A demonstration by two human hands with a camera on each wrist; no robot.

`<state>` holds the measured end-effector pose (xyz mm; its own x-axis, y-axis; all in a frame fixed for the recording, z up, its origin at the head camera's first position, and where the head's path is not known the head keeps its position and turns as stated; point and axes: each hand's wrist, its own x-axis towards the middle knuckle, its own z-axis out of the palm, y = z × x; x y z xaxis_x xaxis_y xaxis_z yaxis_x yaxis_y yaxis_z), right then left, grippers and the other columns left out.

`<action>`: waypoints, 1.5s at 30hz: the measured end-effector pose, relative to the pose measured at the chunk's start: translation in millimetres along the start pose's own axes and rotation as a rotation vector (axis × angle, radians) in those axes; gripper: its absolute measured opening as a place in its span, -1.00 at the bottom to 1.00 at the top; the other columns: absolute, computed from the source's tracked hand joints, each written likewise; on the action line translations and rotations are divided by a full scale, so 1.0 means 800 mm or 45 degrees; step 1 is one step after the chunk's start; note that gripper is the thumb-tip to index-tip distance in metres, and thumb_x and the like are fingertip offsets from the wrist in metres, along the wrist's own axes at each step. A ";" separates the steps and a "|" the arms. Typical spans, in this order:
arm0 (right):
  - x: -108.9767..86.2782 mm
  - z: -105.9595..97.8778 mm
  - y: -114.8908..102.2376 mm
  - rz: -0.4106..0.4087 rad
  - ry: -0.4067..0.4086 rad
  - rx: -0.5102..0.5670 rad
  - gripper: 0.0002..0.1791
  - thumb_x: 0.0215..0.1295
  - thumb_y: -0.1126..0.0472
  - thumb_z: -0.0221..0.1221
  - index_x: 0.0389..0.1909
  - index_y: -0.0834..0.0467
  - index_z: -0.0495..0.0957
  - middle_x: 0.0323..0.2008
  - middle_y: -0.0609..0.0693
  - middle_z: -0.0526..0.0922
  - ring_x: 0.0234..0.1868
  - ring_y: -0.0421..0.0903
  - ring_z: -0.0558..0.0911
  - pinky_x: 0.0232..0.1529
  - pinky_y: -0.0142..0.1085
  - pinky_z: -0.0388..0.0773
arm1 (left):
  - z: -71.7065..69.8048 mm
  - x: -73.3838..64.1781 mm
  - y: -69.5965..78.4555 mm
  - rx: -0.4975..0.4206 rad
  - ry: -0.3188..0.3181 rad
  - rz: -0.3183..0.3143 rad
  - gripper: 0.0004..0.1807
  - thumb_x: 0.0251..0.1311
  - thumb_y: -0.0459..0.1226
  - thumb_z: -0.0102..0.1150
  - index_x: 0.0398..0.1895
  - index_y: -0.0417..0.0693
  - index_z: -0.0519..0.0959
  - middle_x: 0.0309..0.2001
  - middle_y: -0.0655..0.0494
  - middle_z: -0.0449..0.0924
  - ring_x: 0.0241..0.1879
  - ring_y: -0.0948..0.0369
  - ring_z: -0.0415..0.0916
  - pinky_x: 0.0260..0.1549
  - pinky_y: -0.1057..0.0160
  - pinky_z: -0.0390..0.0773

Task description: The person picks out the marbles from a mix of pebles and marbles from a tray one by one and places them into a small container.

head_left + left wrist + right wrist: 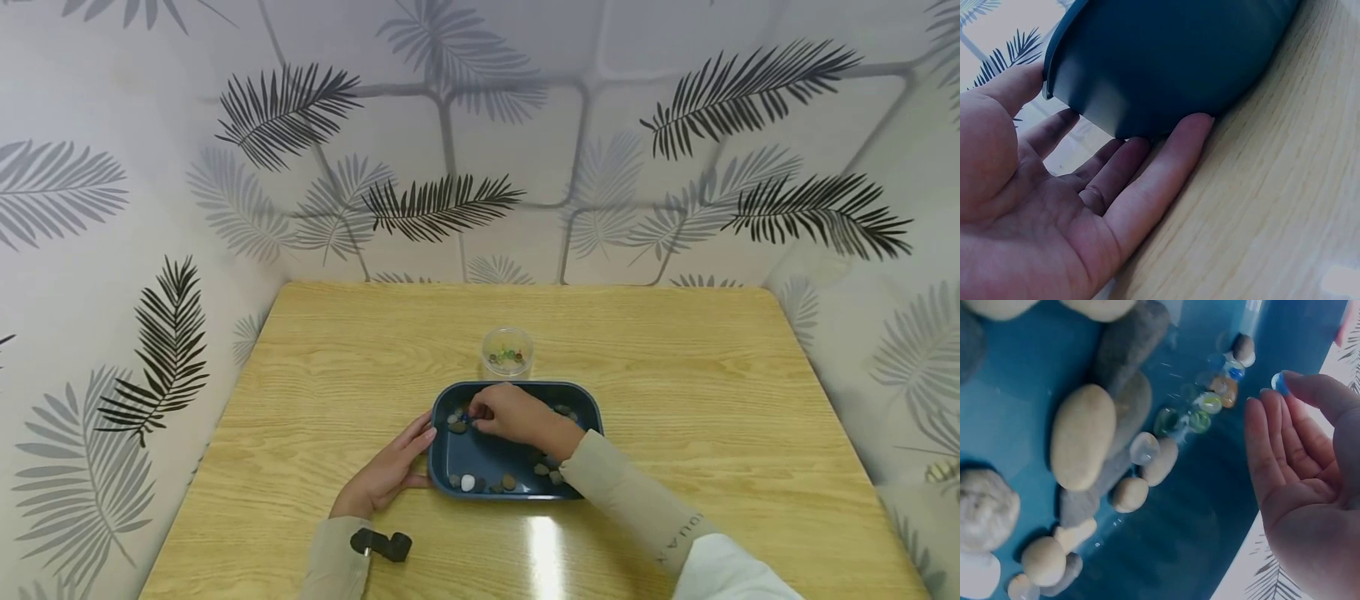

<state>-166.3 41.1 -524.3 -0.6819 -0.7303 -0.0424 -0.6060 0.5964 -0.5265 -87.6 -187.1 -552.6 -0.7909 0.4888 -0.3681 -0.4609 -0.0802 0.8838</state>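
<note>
A blue rectangular tray [487, 454] lies on the table, with pebbles along its sides. My right hand [513, 412] is over the tray's left part, near the far side. Between thumb and fingertips it pinches a blue and clear glass marble [1279, 383], held above the tray floor. Several marbles [1199, 421] in green, blue and amber sit in the tray close to that hand, beside grey and tan pebbles [1083, 437]. My left hand [386, 471] rests at the tray's left end, its extended fingers [1154, 187] touching the outer wall and its thumb at the rim.
Just beyond the tray stands a round clear tub [507, 352] with small coloured marbles inside. White [468, 482] and brown pebbles line the tray's near side. The wooden table [675, 375] meets a leaf-patterned backdrop behind and at both sides.
</note>
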 end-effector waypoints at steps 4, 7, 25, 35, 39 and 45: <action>-0.004 -0.009 -0.004 -0.012 0.019 0.069 -0.81 0.16 0.16 0.15 -0.21 0.11 0.58 -0.36 -0.20 0.55 -0.39 -0.36 0.48 -0.35 -0.50 0.46 | 0.000 0.000 -0.001 0.011 0.017 -0.005 -0.37 0.27 0.00 -0.15 0.37 0.23 -0.07 0.34 -0.01 -0.12 0.14 -0.07 0.21 -0.20 -0.07 0.47; -0.009 -0.020 -0.009 -0.014 0.041 0.131 -0.80 0.18 0.16 0.14 -0.20 0.11 0.58 -0.36 -0.22 0.54 -0.38 -0.36 0.49 -0.35 -0.49 0.47 | 0.000 0.000 -0.001 0.023 0.029 -0.006 -0.36 0.27 0.01 -0.15 0.37 0.22 -0.06 0.34 -0.01 -0.11 0.14 -0.06 0.21 -0.20 -0.06 0.48; -0.030 -0.076 0.000 0.145 0.266 0.114 -0.83 0.17 0.17 0.15 -0.23 0.10 0.58 -0.39 -0.18 0.56 -0.38 -0.32 0.52 -0.37 -0.48 0.49 | 0.001 0.001 -0.001 0.022 0.035 0.008 -0.37 0.27 -0.01 -0.15 0.37 0.22 -0.06 0.34 -0.02 -0.11 0.12 -0.09 0.22 -0.21 -0.07 0.47; -0.035 -0.084 0.019 0.253 0.380 0.037 -0.85 0.17 0.19 0.13 -0.26 0.12 0.58 -0.35 -0.09 0.58 -0.38 -0.26 0.54 -0.36 -0.41 0.52 | 0.001 0.000 -0.002 0.022 0.021 0.010 -0.37 0.28 -0.01 -0.16 0.37 0.20 -0.08 0.34 -0.04 -0.13 0.12 -0.10 0.22 -0.19 -0.07 0.47; -0.034 -0.083 0.019 0.296 0.386 0.003 -0.83 0.17 0.18 0.14 -0.26 0.14 0.59 -0.35 -0.07 0.59 -0.38 -0.23 0.54 -0.36 -0.38 0.52 | 0.001 -0.001 -0.001 0.027 0.019 0.010 -0.38 0.29 -0.01 -0.17 0.37 0.22 -0.08 0.34 -0.03 -0.13 0.13 -0.10 0.21 -0.19 -0.07 0.47; -0.030 -0.081 0.018 0.326 0.384 -0.024 -0.85 0.16 0.18 0.15 -0.28 0.14 0.60 -0.38 -0.08 0.58 -0.40 -0.23 0.53 -0.37 -0.37 0.52 | 0.002 -0.001 0.001 0.031 0.009 0.015 -0.38 0.29 -0.02 -0.18 0.37 0.20 -0.08 0.34 -0.04 -0.13 0.13 -0.11 0.21 -0.19 -0.07 0.47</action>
<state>-184.6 88.7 -475.9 -0.9000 -0.4281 0.0824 -0.4062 0.7548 -0.5151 -86.5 -186.6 -551.2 -0.7993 0.4816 -0.3596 -0.4415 -0.0646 0.8949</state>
